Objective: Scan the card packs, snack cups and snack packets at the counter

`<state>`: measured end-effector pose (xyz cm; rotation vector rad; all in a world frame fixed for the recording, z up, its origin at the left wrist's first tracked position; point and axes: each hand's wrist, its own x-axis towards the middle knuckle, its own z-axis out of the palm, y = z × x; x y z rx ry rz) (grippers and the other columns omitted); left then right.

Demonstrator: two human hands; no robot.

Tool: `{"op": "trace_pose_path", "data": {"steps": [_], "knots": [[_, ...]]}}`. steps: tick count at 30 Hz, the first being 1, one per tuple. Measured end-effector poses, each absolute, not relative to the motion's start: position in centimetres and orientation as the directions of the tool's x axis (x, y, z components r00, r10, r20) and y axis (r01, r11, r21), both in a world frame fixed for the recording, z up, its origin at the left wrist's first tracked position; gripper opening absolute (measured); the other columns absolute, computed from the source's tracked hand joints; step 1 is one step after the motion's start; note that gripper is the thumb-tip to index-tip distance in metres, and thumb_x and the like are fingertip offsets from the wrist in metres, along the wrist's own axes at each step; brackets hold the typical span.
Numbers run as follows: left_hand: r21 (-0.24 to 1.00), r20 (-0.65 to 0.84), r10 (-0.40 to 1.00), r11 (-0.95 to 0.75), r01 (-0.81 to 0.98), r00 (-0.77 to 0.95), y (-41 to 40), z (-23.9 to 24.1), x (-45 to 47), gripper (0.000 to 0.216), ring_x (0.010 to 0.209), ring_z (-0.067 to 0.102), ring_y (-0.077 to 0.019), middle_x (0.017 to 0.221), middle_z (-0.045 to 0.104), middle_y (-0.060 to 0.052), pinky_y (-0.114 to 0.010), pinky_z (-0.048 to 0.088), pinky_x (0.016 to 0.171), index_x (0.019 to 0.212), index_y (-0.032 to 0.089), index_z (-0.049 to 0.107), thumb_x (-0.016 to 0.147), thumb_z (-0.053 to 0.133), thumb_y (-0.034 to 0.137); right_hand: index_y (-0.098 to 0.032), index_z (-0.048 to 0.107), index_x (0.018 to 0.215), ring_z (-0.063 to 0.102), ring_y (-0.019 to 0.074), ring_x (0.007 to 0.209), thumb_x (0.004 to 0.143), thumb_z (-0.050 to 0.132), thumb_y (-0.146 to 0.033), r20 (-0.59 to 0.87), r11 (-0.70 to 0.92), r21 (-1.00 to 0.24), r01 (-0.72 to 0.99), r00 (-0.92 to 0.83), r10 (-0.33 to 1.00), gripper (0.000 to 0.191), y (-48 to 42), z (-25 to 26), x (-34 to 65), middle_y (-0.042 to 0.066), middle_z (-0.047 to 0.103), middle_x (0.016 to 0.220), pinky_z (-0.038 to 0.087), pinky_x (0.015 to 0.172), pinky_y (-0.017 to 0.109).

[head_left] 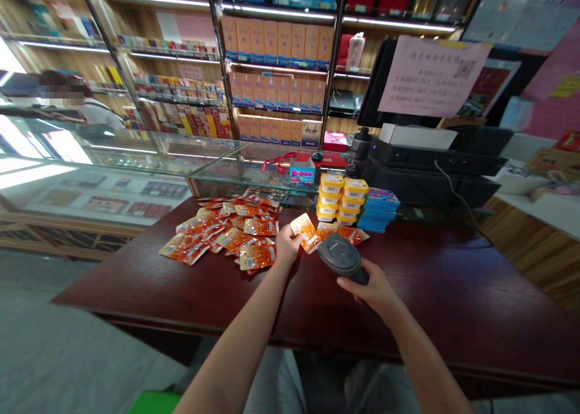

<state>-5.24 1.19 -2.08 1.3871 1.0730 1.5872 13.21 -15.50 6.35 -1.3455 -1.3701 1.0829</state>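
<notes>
My left hand (pixel 286 245) pinches one small orange snack packet (pixel 304 231) and holds it up over the dark red wooden counter (pixel 435 293). My right hand (pixel 372 288) grips a dark handheld barcode scanner (pixel 341 256), its head pointing toward that packet from just to the right. A heap of several similar orange packets (pixel 226 232) lies on the counter to the left of my left hand. A few more orange packets (pixel 351 234) lie just beyond the scanner.
Stacked yellow-lidded tubs (pixel 342 197) and a pile of blue packs (pixel 379 210) stand at the counter's back. A black register and monitor (pixel 430 160) sit to the right, a glass display case (pixel 149 160) to the left. Another person (pixel 86 103) is behind the far glass counter.
</notes>
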Motion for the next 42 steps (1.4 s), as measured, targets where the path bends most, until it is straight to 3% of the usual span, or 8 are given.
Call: {"op": "trace_pose_path", "data": {"steps": [7,12,15,19,23,28,32,42], "knots": [[0.935,0.349,0.927,-0.354,-0.013,-0.138,1.2,-2.1,-5.2,0.028,0.079,0.065,-0.0202,0.087,0.07,-0.007,-0.032,0.05,0.075,0.088,0.013,0.063,0.061,0.07,0.019,-0.016,0.059,0.09,0.04,0.0062,0.035,0.064,0.07,-0.038,-0.005,0.0,-0.981,0.196,-0.026,1.0,0.036,-15.9,6.5,13.2,-0.008,0.05,0.048,0.032,0.035,0.019],[0.935,0.35,0.926,-0.355,-0.014,-0.138,1.0,-2.0,-5.2,0.029,0.079,0.064,-0.0195,0.087,0.069,-0.007,-0.032,0.05,0.074,0.088,0.013,0.063,0.061,0.07,0.019,-0.016,0.062,0.091,0.048,0.0099,0.041,0.064,0.068,-0.045,0.043,0.056,-0.951,0.304,-0.049,0.998,0.04,-15.5,5.8,13.9,-0.003,0.059,0.058,0.038,0.04,0.023],[0.931,0.361,0.924,-0.364,-0.008,-0.125,0.9,-1.8,-5.1,0.029,0.078,0.064,-0.0189,0.085,0.069,-0.006,-0.031,0.05,0.074,0.09,0.014,0.063,0.063,0.069,0.02,-0.019,0.065,0.093,0.063,0.019,0.066,0.064,0.068,-0.045,0.192,0.141,-0.808,0.572,0.03,0.981,0.039,-15.0,5.2,15.0,0.004,0.069,0.08,0.048,0.059,0.029],[0.923,0.363,0.926,-0.373,-0.098,-0.107,0.6,-1.3,-5.0,0.029,0.08,0.065,-0.0184,0.089,0.069,-0.007,-0.031,0.05,0.076,0.091,0.014,0.062,0.064,0.069,0.023,-0.027,0.064,0.105,0.066,0.0239,0.079,0.073,0.061,-0.04,0.297,-0.01,-0.462,0.887,0.166,0.94,0.034,-14.7,3.4,16.8,0.003,0.071,0.089,0.046,0.064,0.032],[0.926,0.322,0.938,-0.341,-0.163,-0.131,0.3,-0.9,-5.2,0.034,0.078,0.066,-0.0179,0.088,0.069,-0.007,-0.031,0.051,0.075,0.092,0.014,0.058,0.063,0.072,0.025,-0.026,0.06,0.111,0.066,0.0215,0.082,0.079,0.052,-0.031,0.425,0.008,-0.308,0.951,0.13,0.896,0.032,-14.5,0.8,18.2,0.002,0.07,0.098,0.045,0.065,0.03],[0.961,0.231,0.967,-0.244,-0.127,-0.107,0.4,-0.1,-3.9,0.03,0.071,0.067,-0.0188,0.081,0.07,-0.007,-0.032,0.053,0.067,0.091,0.015,0.054,0.067,0.069,0.024,-0.021,0.057,0.114,0.065,0.0211,0.085,0.08,0.051,-0.029,0.578,0.059,-0.235,0.97,0.091,0.811,0.036,-14.3,-0.4,18.7,0.006,0.069,0.103,0.046,0.07,0.03],[0.971,0.224,0.974,-0.226,0.082,0.032,0.7,0.9,-1.7,0.024,0.07,0.066,-0.0187,0.08,0.07,-0.006,-0.031,0.052,0.067,0.093,0.015,0.059,0.07,0.062,0.015,-0.021,0.057,0.115,0.065,0.0203,0.083,0.08,0.05,-0.028,0.577,0.061,-0.23,0.971,0.085,0.813,0.036,-14.4,-0.2,18.8,0.005,0.069,0.101,0.046,0.068,0.029],[0.716,0.474,0.875,-0.447,0.536,0.096,-1.0,1.8,-2.0,0.032,0.094,0.058,-0.0254,0.096,0.065,-0.011,-0.037,0.042,0.089,0.098,0.02,0.067,0.066,0.062,0.016,-0.023,0.058,0.113,0.066,0.0221,0.081,0.081,0.048,-0.033,0.553,0.014,-0.208,0.978,0.106,0.826,0.035,-14.9,-0.4,19.0,0.005,0.07,0.101,0.046,0.065,0.03]]}}
